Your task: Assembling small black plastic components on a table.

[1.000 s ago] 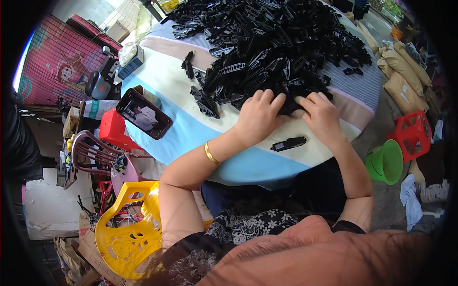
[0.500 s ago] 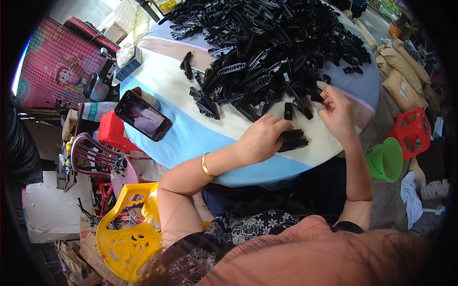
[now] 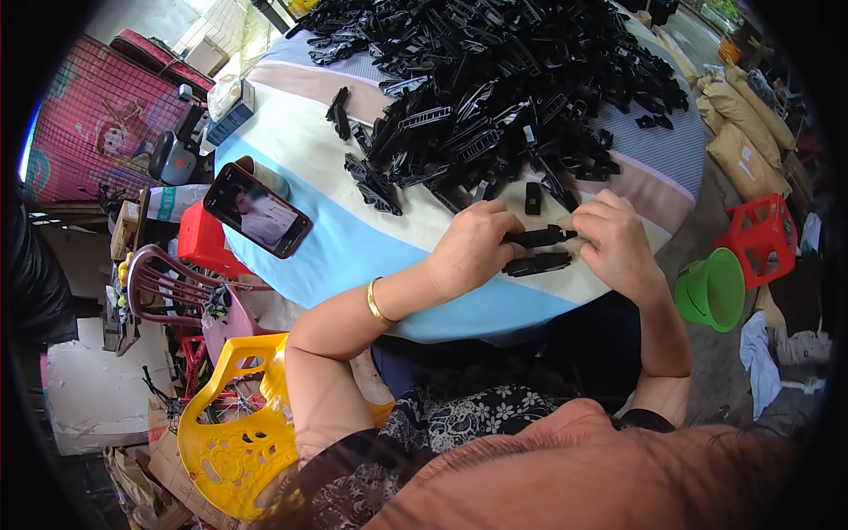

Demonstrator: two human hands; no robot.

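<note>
The left hand point(image 3: 473, 247) and the right hand point(image 3: 614, 243) meet just above the near edge of the round surface point(image 3: 353, 256), and together they hold one long black plastic piece point(image 3: 539, 237) level between them. The left fingers are closed around its left end; the right fingers pinch its right end, so the piece is braced at both ends and can be worked on without slipping. A second black piece point(image 3: 537, 263) of the same kind lies flat on the striped cloth just below the held one, touching neither hand, set apart from the rest and close by.

The big heap of black plastic parts point(image 3: 503, 79) covers the far half of the surface, with loose ones straying toward the hands, so more are within easy reach. A phone point(image 3: 256, 210) lies at the left edge, its lit screen tilted toward the person. Off the surface, a yellow chair point(image 3: 234, 433) stands at the person's left, and a green bucket point(image 3: 711, 290) and a red stool point(image 3: 760, 234) at the right.
</note>
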